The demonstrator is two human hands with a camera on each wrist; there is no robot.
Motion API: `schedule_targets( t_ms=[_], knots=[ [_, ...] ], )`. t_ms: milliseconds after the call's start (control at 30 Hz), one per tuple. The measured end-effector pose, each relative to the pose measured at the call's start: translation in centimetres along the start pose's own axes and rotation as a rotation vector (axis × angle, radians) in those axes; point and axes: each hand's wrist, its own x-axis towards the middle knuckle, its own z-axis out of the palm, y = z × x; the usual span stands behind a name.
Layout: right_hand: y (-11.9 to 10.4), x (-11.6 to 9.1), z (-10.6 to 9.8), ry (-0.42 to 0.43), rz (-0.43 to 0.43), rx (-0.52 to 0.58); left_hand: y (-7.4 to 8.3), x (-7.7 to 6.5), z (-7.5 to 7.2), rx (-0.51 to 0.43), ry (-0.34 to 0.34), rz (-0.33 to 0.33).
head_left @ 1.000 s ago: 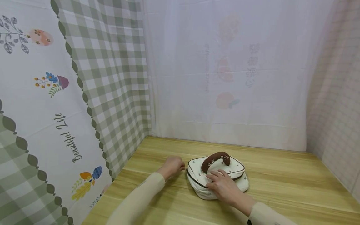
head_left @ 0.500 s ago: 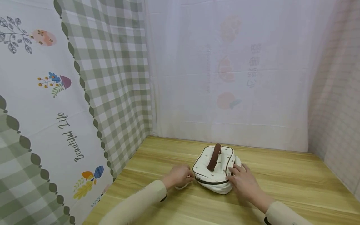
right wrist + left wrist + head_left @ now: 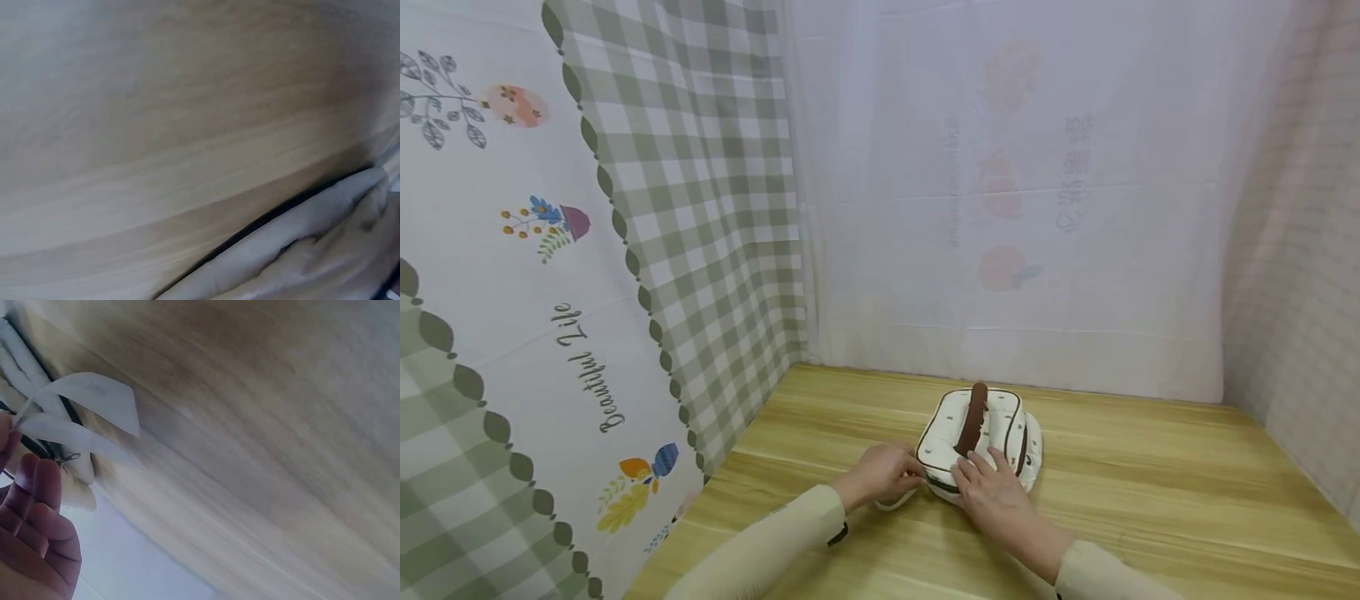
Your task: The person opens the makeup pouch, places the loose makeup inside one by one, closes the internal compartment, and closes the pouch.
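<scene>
A white zip bag (image 3: 937, 435) with small dark prints and brown piping sits on the table, its brown handle (image 3: 973, 423) on top. At its left front corner my left hand (image 3: 882, 473) pinches a white strap (image 3: 94, 395), which loops out from the fingertips in the left wrist view. Close to those fingertips a metal zipper pull (image 3: 70, 459) shows. My right hand (image 3: 998, 502) rests with extended fingers on the bag's front top edge. The right wrist view has only the bag's creased side (image 3: 325, 240) with dark piping; the right hand is out of that view.
The wooden table (image 3: 1165, 492) extends around the bag. A green checked cloth (image 3: 715, 208) with printed plants hangs along the left side. A pale curtain (image 3: 887, 250) closes the back, and another light cloth (image 3: 1292, 275) hangs at the right.
The bag has turned so its handle points away from me. My left hand moved slightly right and nearer, and the strap came into view. My right hand went to the bag's right side, then its front.
</scene>
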Motion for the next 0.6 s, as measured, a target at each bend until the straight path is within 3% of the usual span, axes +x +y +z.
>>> schedule_targets(
  t_ms=[200, 433, 600],
  knots=[
    [-0.2, 0.2, -0.4, -0.003, 0.081, 0.020, 0.0, 0.1, 0.0, -0.055, -0.008, -0.021],
    [0.4, -0.4, 0.2, 0.258, 0.067, 0.098, -0.3, 0.5, -0.2, -0.063, -0.003, -0.038],
    [0.7, -0.6, 0.2, 0.304, 0.052, 0.107, -1.5, 0.7, 0.0, -0.048, 0.014, -0.073]
  ],
)
